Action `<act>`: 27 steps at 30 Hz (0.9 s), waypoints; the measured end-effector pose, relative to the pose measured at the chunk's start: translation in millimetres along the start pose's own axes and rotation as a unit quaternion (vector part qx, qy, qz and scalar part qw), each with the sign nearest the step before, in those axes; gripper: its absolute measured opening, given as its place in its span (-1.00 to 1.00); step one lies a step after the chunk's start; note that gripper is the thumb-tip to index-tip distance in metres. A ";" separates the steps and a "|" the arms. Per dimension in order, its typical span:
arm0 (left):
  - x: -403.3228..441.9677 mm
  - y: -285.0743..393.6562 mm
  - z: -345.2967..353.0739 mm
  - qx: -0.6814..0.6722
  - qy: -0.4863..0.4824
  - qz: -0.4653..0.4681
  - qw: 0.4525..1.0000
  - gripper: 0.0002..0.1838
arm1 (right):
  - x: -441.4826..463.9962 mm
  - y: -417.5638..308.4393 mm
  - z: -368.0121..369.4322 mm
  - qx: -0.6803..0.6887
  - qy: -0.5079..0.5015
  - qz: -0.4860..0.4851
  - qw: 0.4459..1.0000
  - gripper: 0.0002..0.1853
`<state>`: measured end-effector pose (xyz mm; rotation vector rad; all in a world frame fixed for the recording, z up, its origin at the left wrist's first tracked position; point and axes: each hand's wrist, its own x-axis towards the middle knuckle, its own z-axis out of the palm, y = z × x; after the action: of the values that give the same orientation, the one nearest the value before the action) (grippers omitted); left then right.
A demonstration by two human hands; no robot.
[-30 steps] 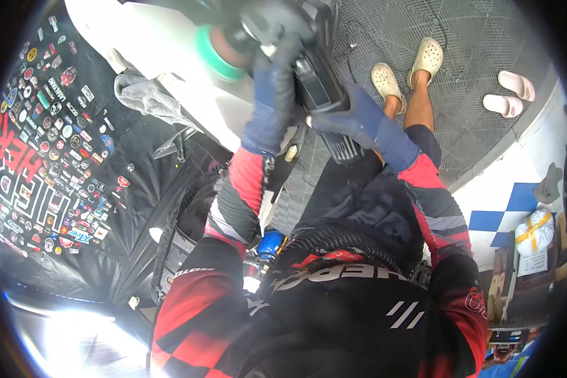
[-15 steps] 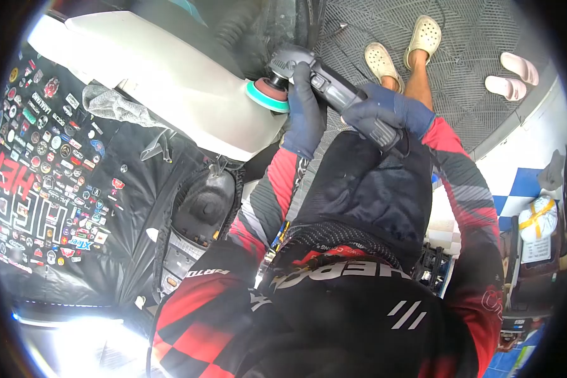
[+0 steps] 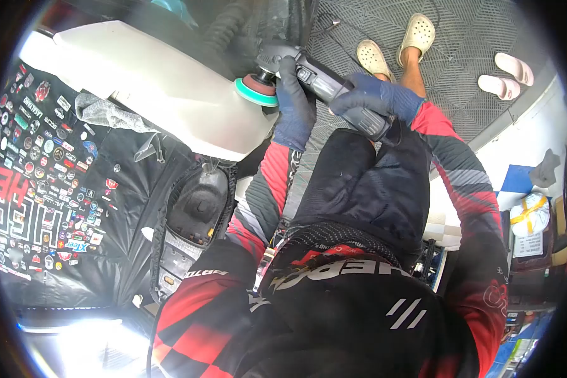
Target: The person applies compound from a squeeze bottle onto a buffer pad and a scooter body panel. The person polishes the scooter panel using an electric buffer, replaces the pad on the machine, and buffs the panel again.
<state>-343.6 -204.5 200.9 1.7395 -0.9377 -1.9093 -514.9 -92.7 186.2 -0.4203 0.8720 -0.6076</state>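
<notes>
A black and grey power polisher [image 3: 323, 83] is held in both of my gloved hands. My left hand [image 3: 295, 112] wraps round its front end, just behind the head, with the thumb up over the housing. My right hand [image 3: 379, 99] is closed round the rear part of the body, near the cord end. The round polishing pad [image 3: 256, 93], with a teal face and brown-red backing, lies against the right end of a glossy white curved panel [image 3: 170, 79]. The pad is tilted, and its working face is mostly hidden.
A grey cloth [image 3: 110, 113] hangs at the panel's lower edge. Below sits an open black plastic housing [image 3: 198, 198], beside a black sheet [image 3: 116, 220] covered in stickers. Cream clogs [image 3: 418, 34] on feet and pink slippers [image 3: 507, 75] are on the grey grated floor [image 3: 463, 44].
The view has shifted slightly, so the panel, polisher and floor sit a little differently in the picture. Both hands keep their grip, and the pad stays at the panel's right end.
</notes>
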 end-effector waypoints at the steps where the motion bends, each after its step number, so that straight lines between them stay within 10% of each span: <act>1: -3.2 1.9 -2.5 0.000 0.002 0.001 1.000 -0.57 | -0.8 1.7 4.1 -0.001 -0.002 -0.001 1.000 -0.16; 7: -36.5 12.0 -20.7 0.083 -0.044 -0.019 0.995 -0.60 | 3.5 43.7 62.3 0.178 -0.072 -0.013 0.981 -0.22; 20: -68.6 129.5 -2.3 0.314 -0.207 0.106 0.920 -0.34 | 16.8 -12.9 183.9 0.311 0.230 -0.272 0.881 -0.15; 27: -70.2 104.7 -16.9 0.192 -0.193 0.026 0.962 -0.46 | 12.6 1.0 195.3 0.352 0.193 -0.225 0.888 -0.45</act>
<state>-332.0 -233.5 324.3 1.5314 -1.5707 -2.1864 -350.4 -81.1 291.7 0.1845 0.8630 -1.4143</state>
